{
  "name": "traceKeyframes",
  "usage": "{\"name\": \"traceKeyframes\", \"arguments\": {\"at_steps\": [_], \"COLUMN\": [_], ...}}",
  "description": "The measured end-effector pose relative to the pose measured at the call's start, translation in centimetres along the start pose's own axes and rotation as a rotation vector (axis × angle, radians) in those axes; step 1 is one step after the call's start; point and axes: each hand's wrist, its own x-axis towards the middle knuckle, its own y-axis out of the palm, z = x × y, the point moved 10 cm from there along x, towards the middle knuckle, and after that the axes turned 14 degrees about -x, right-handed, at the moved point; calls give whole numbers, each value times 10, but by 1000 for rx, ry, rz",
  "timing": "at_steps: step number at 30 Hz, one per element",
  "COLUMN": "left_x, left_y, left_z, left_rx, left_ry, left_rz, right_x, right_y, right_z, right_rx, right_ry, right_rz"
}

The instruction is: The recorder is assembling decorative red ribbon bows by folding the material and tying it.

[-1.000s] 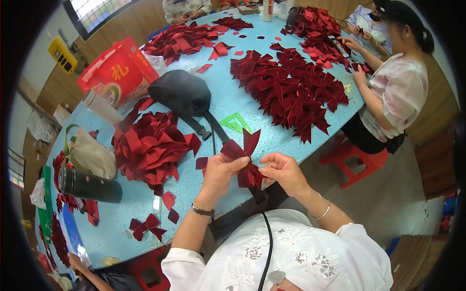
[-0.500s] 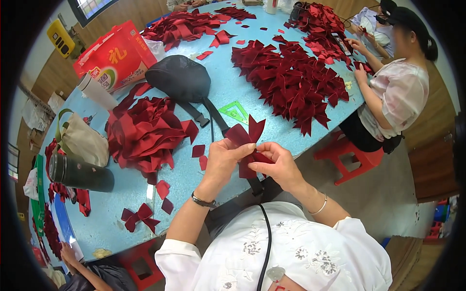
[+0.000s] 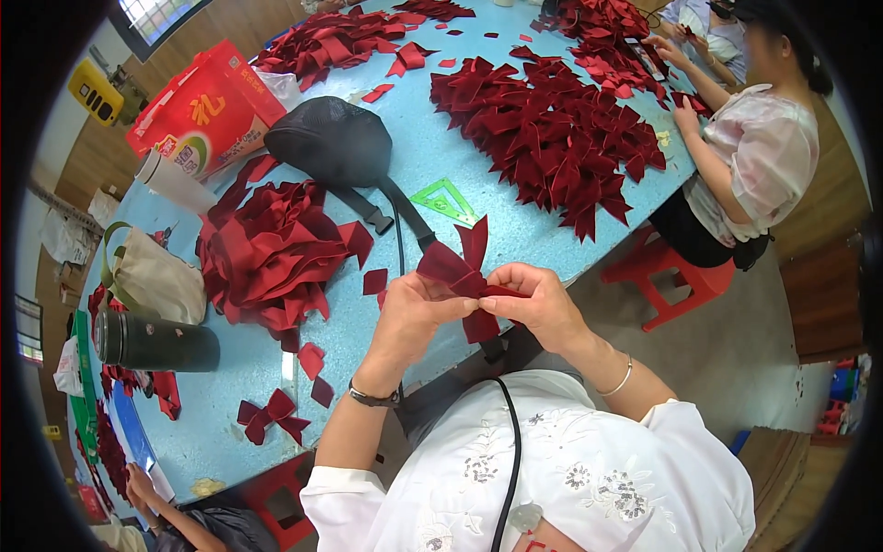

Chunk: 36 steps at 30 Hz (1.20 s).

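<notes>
Between my hands, just past the table's near edge, is a dark red ribbon bow (image 3: 467,276) with notched tails. My left hand (image 3: 416,317) pinches its left side and middle. My right hand (image 3: 538,308) grips the right loop, thumb close to the left thumb at the centre. Fingertips behind the fabric are hidden. Left of my hands lies a heap of red ribbon pieces (image 3: 276,258). A single finished-looking bow (image 3: 273,417) rests near the table's front edge, with small red scraps (image 3: 311,361) beside it. A large pile of bows (image 3: 552,138) sits beyond my hands.
On the blue table (image 3: 368,248) are a black bag (image 3: 331,143) with straps, a green set square (image 3: 445,200), a dark flask (image 3: 158,339), a white cup (image 3: 175,182), a cloth bag (image 3: 156,276) and a red gift bag (image 3: 207,110). A co-worker (image 3: 759,156) sits at right by a red stool (image 3: 667,281).
My thumbs have come together at the bow's centre, and the bow has turned slightly, its left loop now showing more. The whole view has shifted a little.
</notes>
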Motion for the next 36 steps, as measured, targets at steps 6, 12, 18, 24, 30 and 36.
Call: {"name": "traceKeyframes", "arguments": {"at_steps": [6, 12, 18, 24, 30, 36], "left_x": [7, 15, 17, 7, 5, 11], "left_y": [1, -6, -10, 5, 22, 18], "left_z": [4, 19, 28, 32, 23, 15], "left_rx": [23, -112, -143, -78, -16, -161], "left_ry": [-22, -133, -196, -154, -82, 47], "left_rz": [13, 18, -5, 4, 19, -151], "right_x": [5, 10, 12, 6, -6, -18], "right_y": [-6, -7, -11, -28, -35, -37], "right_z": [-2, -9, -8, 1, 12, 23], "right_rx": [-11, 41, 138, 82, 3, -15], "right_ry": [-27, 15, -10, -59, -113, -200], "right_rz": [-21, 59, 54, -81, -120, -88]}}
